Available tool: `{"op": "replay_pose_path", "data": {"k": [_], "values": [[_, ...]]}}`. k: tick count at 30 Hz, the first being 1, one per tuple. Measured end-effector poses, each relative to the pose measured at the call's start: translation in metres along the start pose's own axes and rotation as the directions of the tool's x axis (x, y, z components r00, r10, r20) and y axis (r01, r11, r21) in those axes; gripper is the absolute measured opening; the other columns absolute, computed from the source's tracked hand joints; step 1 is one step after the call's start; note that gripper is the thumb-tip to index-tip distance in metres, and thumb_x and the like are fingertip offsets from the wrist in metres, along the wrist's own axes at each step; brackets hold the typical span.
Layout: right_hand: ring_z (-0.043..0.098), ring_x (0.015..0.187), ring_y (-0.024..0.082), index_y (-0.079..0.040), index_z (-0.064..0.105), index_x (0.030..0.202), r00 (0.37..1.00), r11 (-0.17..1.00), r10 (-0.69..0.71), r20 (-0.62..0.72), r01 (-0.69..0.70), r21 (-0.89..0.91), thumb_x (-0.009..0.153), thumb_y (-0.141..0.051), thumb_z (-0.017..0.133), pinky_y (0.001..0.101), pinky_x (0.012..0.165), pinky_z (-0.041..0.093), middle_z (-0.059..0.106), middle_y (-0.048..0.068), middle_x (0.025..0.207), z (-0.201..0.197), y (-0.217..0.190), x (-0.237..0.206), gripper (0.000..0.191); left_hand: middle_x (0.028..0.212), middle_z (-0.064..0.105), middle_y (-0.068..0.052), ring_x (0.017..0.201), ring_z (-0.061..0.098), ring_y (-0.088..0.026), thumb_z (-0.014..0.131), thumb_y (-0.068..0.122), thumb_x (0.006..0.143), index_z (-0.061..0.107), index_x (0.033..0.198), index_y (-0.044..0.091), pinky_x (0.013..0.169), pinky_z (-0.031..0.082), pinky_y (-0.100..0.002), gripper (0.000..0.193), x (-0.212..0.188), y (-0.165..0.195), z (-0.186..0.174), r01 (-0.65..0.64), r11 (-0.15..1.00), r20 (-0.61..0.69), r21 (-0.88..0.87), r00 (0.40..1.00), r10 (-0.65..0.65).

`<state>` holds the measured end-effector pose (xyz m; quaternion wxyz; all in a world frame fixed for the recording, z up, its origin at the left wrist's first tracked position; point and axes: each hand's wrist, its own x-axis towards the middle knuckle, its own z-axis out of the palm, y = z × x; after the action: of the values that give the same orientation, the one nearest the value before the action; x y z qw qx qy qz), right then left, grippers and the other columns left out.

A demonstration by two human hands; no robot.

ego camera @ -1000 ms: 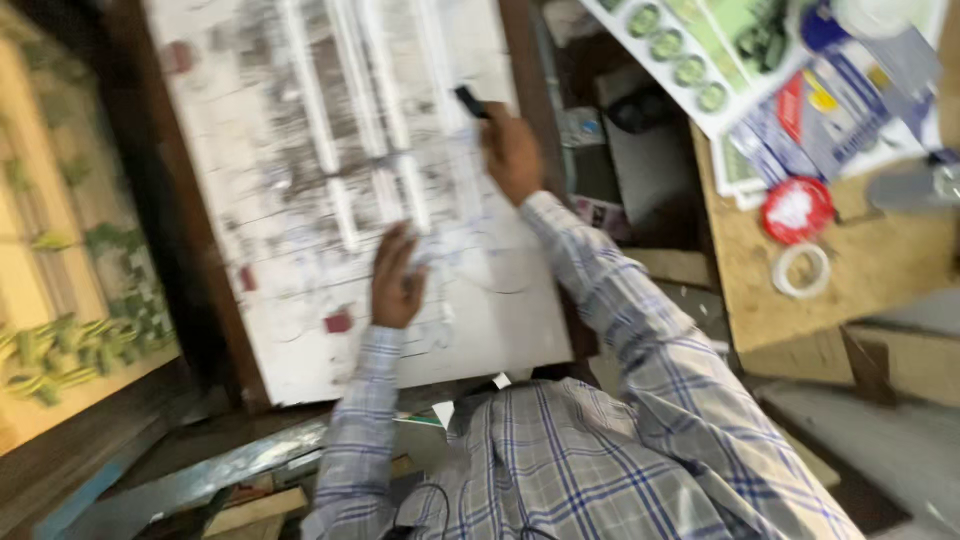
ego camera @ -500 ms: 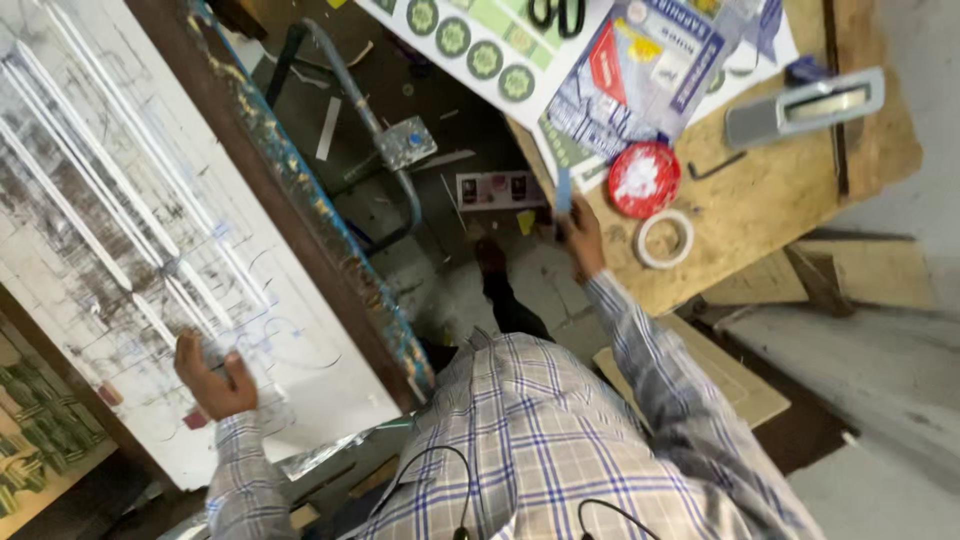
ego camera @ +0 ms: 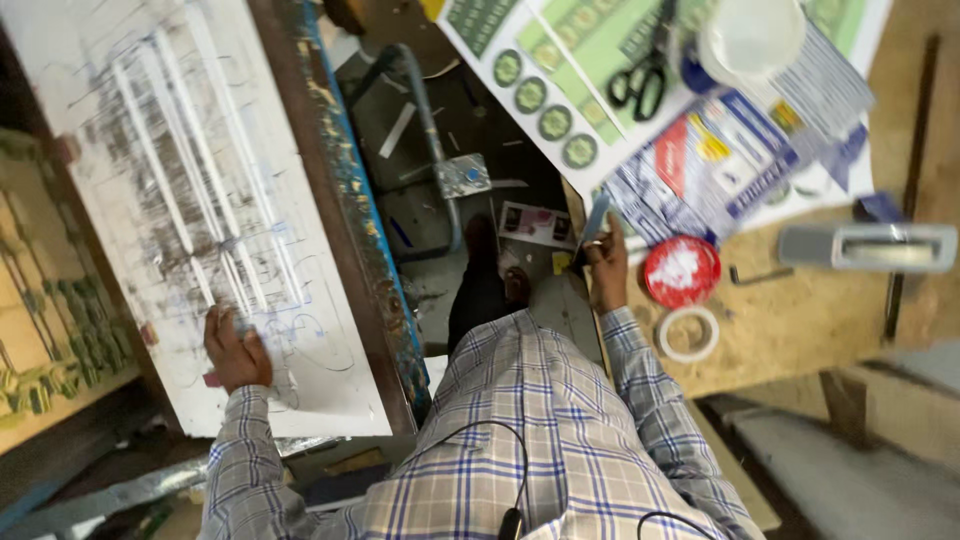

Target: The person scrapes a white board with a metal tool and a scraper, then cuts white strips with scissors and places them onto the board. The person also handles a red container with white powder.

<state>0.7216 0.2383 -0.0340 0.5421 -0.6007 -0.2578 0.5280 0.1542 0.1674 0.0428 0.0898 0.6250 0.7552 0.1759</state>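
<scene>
the left hand (ego camera: 235,350) lies flat, fingers apart, pressing on the white board smeared with grey marks (ego camera: 190,200), near its lower edge; it grips nothing. the board leans on a dark frame with chipped blue paint (ego camera: 350,200). the right hand (ego camera: 605,265) is closed around a thin bluish strip (ego camera: 597,215) at the edge of the rough wooden counter (ego camera: 800,320), the strip's upper end touching a blue and white printed packet (ego camera: 720,160). just beside this hand sits a round red lid (ego camera: 681,272), and below it a ring of pale tape (ego camera: 687,333). farther up the counter lie black scissors (ego camera: 640,75) on a sheet of green round stickers (ego camera: 540,90), next to a white tub (ego camera: 750,35). a grey metal tool (ego camera: 868,247) rests to the right.
</scene>
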Motion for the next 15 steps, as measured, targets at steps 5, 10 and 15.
{"op": "replay_pose_path", "data": {"k": [5, 10, 15], "values": [[0.056, 0.078, 0.011, -0.007, 0.041, 0.155, 0.988, 0.97, -0.148, 0.042, 0.153, -0.19, 0.096, 0.004, 0.062, 0.026, 0.07, 0.05, 0.055, -0.001, 0.089, 0.028, -0.035, 0.109, 0.063, 0.162, 0.038, -0.026, 0.149, 0.04, -0.046, 0.042, 0.029, 0.111, 0.046, 0.152, -0.002, 0.124, 0.037, -0.056, 0.052, 0.014, -0.012, 0.006, 0.058, 0.998, -0.049, 0.011, 0.997, -0.057], [0.057, 0.078, 0.011, -0.006, 0.048, 0.149, 0.953, 0.843, -0.292, 0.076, 0.294, -0.451, 0.098, 0.003, 0.059, 0.026, 0.068, 0.052, 0.058, 0.002, 0.093, 0.061, -0.065, 0.224, 0.054, 0.158, 0.04, -0.028, 0.147, 0.041, -0.046, 0.049, 0.039, 0.11, 0.043, 0.152, -0.006, 0.121, 0.041, -0.056, 0.062, 0.027, -0.018, 0.01, 0.161, 0.986, -0.168, -0.054, 0.971, -0.168], [0.064, 0.093, 0.021, -0.001, 0.05, 0.149, 0.86, 0.527, -0.474, 0.19, 0.449, -0.722, 0.092, -0.006, 0.072, 0.0345, 0.082, 0.054, 0.063, 0.011, 0.111, 0.098, -0.102, 0.293, 0.061, 0.154, 0.041, -0.032, 0.141, 0.044, -0.047, 0.049, 0.046, 0.109, 0.044, 0.149, -0.007, 0.115, 0.044, -0.053, 0.067, 0.041, -0.036, 0.014, 0.327, 0.942, -0.211, -0.071, 0.918, -0.335]]}}
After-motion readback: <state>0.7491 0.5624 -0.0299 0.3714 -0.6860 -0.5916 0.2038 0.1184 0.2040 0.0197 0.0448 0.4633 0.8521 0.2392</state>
